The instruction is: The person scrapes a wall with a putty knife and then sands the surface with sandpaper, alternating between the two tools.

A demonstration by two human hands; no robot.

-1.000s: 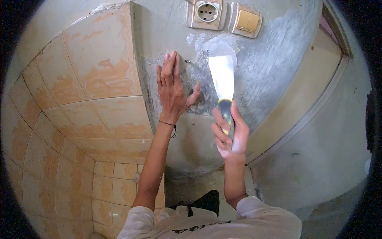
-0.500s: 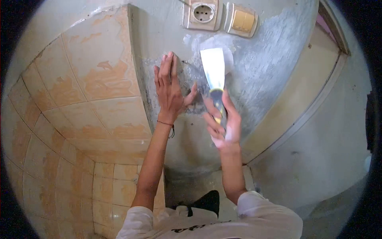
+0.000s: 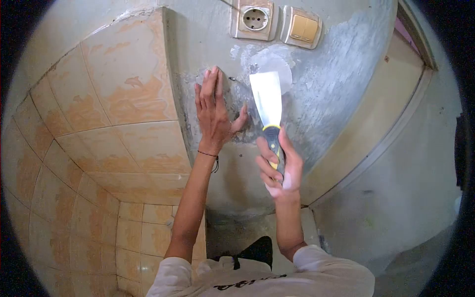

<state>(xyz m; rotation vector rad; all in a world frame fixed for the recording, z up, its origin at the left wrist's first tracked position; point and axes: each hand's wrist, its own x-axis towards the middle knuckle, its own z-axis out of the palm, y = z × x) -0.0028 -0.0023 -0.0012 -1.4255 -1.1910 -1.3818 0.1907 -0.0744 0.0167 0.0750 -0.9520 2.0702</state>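
In my right hand (image 3: pixel 283 166) is a putty knife (image 3: pixel 267 99), its dark handle with yellow trim wrapped by my fingers. The wide, bright blade points up the wall, its tip overlapping a pale round patch of filler (image 3: pixel 273 69). My left hand (image 3: pixel 213 111) lies flat on the grey, stained wall (image 3: pixel 326 84), fingers stretched upward and thumb spread to the right. A thin dark cord circles the left wrist. Just right of the left fingertips, a small dark spot (image 3: pixel 232 78) marks the wall.
Above the patch are a wall socket (image 3: pixel 255 19) and a cream double switch (image 3: pixel 303 28). Orange-and-cream tiles (image 3: pixel 133 94) cover the projecting wall on the left. On the right runs a door frame (image 3: pixel 366 161). Below, a dark-grey floor area (image 3: pixel 232 230) shows past my shirt.
My right hand and the putty knife have moved down the wall, showing more of the pale patch above the blade. My left hand stays pressed at the same spot.
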